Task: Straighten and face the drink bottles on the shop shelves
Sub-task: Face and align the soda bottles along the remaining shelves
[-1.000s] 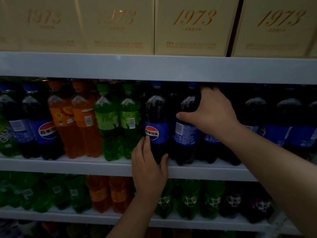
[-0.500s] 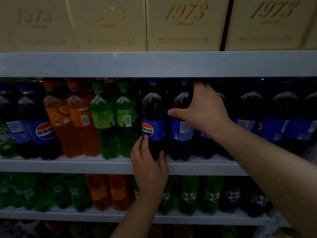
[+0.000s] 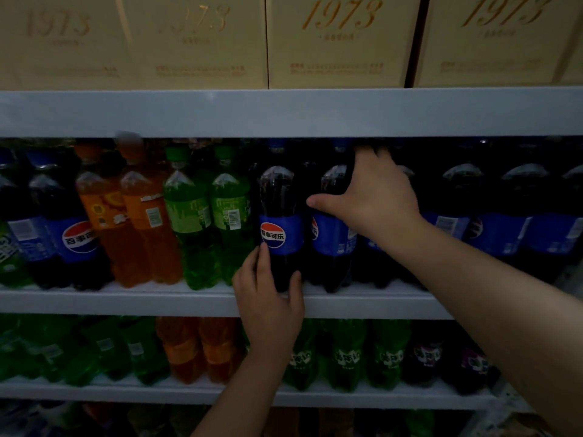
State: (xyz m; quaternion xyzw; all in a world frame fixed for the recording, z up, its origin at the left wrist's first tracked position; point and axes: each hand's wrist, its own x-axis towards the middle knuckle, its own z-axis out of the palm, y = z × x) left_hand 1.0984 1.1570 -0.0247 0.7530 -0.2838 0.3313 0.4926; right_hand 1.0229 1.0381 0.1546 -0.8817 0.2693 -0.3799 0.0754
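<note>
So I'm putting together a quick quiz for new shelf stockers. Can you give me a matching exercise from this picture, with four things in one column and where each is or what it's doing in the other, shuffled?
Things
1. left hand
2. right hand
3. upper orange bottles
4. cream boxes

Places or states
A. stand on the top shelf
B. grips the upper part of the side-turned cola bottle
C. stand directly left of the green bottles
D. holds the lower part of the front-facing cola bottle

Pairs: 1-D, 2-B, 3-C, 4-A
</note>
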